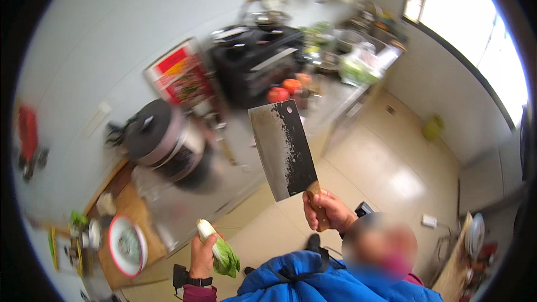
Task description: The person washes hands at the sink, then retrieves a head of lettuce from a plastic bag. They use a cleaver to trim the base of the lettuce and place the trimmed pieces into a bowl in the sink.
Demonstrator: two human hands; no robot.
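My right hand (329, 209) grips the wooden handle of a cleaver (285, 151), whose broad blade points up and away from me. The blade is grey along one side and blackened along the other, with a small hole near the far corner. In my left hand (203, 251) is a small head of leafy cabbage (219, 249), white at the stem end and green at the leaves. Both hands are held up in front of my body, apart from each other, and the blade does not touch the cabbage.
A rice cooker (149, 134) stands on the counter (247, 174) beside a red printed box (180, 73). Beyond are a black gas stove (256, 61), several red fruits (278, 95) and a bag of greens (356, 69). An enamel basin (126, 245) sits on a wooden surface at left.
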